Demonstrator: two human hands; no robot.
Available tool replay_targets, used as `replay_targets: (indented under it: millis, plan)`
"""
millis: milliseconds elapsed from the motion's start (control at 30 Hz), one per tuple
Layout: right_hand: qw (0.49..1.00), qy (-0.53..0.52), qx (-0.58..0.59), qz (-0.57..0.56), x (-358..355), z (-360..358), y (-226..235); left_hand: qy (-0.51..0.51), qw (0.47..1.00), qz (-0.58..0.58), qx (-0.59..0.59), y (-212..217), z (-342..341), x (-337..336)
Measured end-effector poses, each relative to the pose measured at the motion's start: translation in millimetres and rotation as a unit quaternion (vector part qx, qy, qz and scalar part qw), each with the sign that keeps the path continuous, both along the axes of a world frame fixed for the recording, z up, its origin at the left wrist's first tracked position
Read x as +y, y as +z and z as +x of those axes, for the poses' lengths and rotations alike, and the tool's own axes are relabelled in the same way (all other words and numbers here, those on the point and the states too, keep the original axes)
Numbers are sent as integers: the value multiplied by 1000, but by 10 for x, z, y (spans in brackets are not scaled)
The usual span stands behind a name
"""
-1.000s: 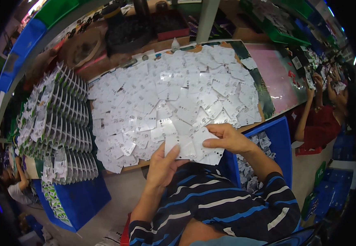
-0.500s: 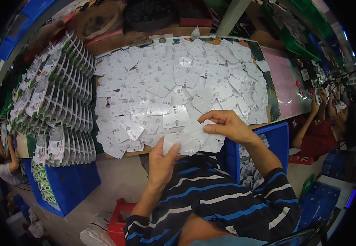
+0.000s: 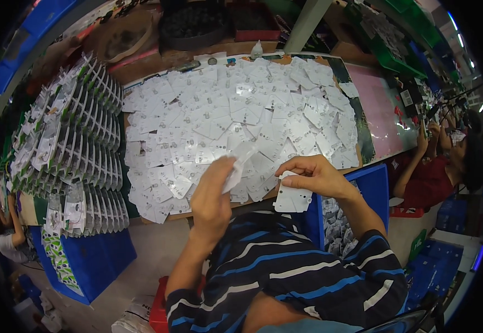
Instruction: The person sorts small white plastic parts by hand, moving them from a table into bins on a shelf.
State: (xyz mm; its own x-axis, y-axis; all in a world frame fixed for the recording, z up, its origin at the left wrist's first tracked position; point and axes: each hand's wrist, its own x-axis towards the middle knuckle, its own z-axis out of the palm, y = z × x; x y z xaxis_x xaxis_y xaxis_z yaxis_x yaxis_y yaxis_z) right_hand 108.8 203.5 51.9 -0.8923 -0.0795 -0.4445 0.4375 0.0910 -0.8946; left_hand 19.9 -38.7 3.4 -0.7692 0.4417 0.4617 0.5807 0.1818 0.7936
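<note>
My left hand [image 3: 211,197] is raised over the near edge of the table, closed around thin white plates [image 3: 243,155] that are smeared by motion. How many plates it has, I cannot tell. To its right, my right hand [image 3: 320,176] pinches a white plate [image 3: 293,198] with small holes and notched edges, which hangs down past the table edge. Beneath and beyond both hands, a wide layer of overlapping white plates [image 3: 208,114] covers the tabletop, many bearing small round grey spots.
At left, tall rows of white-and-green carded pieces [image 3: 74,133] rise above a blue bin [image 3: 105,261]. A second blue bin [image 3: 379,191] with packed pieces stands by my right arm. Behind the table are a small white bottle [image 3: 257,51] and a dark round tub [image 3: 191,25]. A co-worker [image 3: 433,180] sits at right.
My hands have moved apart. The plates fanned between them are now split: my left hand has lifted and swung away with some, while my right keeps one lower down.
</note>
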Motion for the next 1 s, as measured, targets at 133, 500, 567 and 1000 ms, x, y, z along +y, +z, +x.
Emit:
replay_targets:
  millis: [133, 500, 567, 1000]
  plan:
    - [1000, -8, 4, -26, -17, 95, -45, -105, 983, -95, 118, 21, -267, 212]
    - [999, -44, 22, -18, 100, 278, -122, -257, 952, -164, 13, 338, -402, 13]
    - [998, -54, 20, -36, 118, 221, -96, -257, 951, -171, -3, 281, -422, -12]
    - [958, -161, 209, 113, 149, -164, 137, -249, 952, -77, -158, 426, 9, -112]
